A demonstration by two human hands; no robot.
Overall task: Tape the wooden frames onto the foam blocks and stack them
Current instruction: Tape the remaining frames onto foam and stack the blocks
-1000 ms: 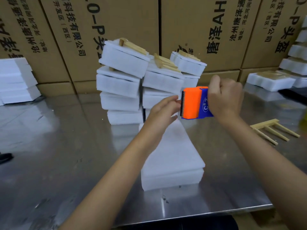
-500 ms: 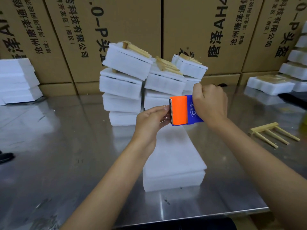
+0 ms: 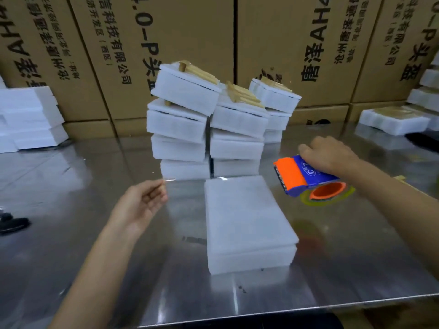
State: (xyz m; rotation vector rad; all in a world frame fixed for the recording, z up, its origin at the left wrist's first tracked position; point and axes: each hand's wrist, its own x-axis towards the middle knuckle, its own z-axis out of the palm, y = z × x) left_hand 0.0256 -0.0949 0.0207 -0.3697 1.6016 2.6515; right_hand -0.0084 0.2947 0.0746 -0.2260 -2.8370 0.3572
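Observation:
Two white foam blocks (image 3: pixel 247 217) lie stacked flat on the steel table (image 3: pixel 83 222) in front of me, with nothing on top. My left hand (image 3: pixel 142 205) is to their left and pinches a strip of clear tape (image 3: pixel 171 179) by one end. The strip reaches right toward the blocks' far corner. My right hand (image 3: pixel 330 155) grips the orange and blue tape dispenser (image 3: pixel 294 174), low over the table to the right of the blocks. Behind stand three stacks of foam blocks (image 3: pixel 180 129); wooden frames (image 3: pixel 199 72) lie on their tops.
Printed cardboard boxes (image 3: pixel 185 32) wall off the back. Plain foam blocks (image 3: pixel 28 119) are piled at the far left, more foam (image 3: pixel 392 119) at the far right. A dark object (image 3: pixel 11 224) lies at the left edge. The table's front edge (image 3: pixel 237 315) is close to me.
My hands have parted. The right hand carried the dispenser right and down toward the table. The left hand moved left and down with a strip of tape pinched in it.

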